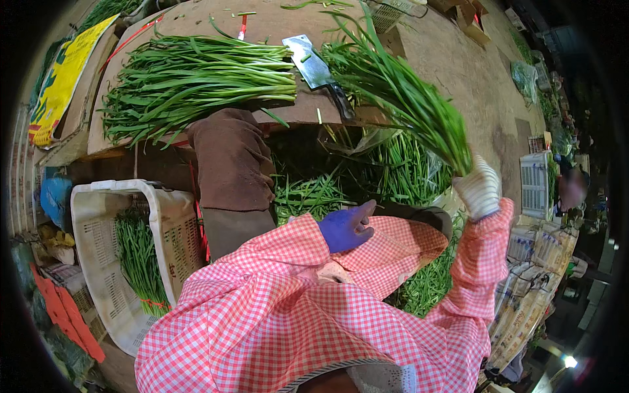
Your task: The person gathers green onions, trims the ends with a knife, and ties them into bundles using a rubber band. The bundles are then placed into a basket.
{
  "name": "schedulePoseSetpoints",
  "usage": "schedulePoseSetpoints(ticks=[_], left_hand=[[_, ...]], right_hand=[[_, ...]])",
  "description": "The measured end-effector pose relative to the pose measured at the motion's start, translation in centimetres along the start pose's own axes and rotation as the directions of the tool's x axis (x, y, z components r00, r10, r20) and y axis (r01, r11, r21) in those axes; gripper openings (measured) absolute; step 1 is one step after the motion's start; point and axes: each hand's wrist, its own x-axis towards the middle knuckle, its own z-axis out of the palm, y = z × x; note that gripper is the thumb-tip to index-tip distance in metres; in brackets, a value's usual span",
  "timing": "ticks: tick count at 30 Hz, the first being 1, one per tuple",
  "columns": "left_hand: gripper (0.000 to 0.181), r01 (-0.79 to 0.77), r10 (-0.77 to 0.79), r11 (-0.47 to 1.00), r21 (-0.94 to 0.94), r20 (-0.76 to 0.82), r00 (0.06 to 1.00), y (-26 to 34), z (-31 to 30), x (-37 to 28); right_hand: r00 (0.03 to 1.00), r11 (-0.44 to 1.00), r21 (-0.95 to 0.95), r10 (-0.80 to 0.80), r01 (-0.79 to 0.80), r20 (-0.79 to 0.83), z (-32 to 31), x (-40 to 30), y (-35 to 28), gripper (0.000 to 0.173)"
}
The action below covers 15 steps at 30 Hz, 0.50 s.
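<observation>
My right hand [477, 189], in a striped white glove, grips the stem ends of a bunch of long green leafy stalks [427, 113], held out to the right with the leaves fanning up and left. My left hand [350, 227], in a purple-blue glove, is over my lap with fingers apart and holds nothing. A large pile of trimmed green stalks [206, 83], perhaps garlic chives, lies on a cardboard-topped surface [275, 19]. Beside its cut ends rests a cleaver [310, 64], its black handle pointing toward me, with a green scrap on the blade.
A white plastic crate [184, 236] at my left holds a tied green bunch [140, 260]. Loose greens [309, 196] lie below, between and beside my legs, near a clear plastic bag [354, 142]. White crates [534, 184] and wrapped boxes [530, 290] stand at the far right, near a person [574, 189].
</observation>
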Motion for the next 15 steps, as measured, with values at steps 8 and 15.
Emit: schedulePoseSetpoints(ticks=[8,15], left_hand=[[0.053,-0.205,0.202,0.977,0.052,0.063,0.977,1.1,1.1,0.0],[0.054,-0.5,0.513,0.856,-0.131,0.09,0.854,10.1,0.9,-2.2]], right_hand=[[0.998,0.784,-0.619,0.002,-0.045,-0.069,-13.0,-4.0,4.5,0.05],[0.968,0.737,-0.665,-0.236,0.122,-0.084,-18.9,-4.9,6.6,0.022]])
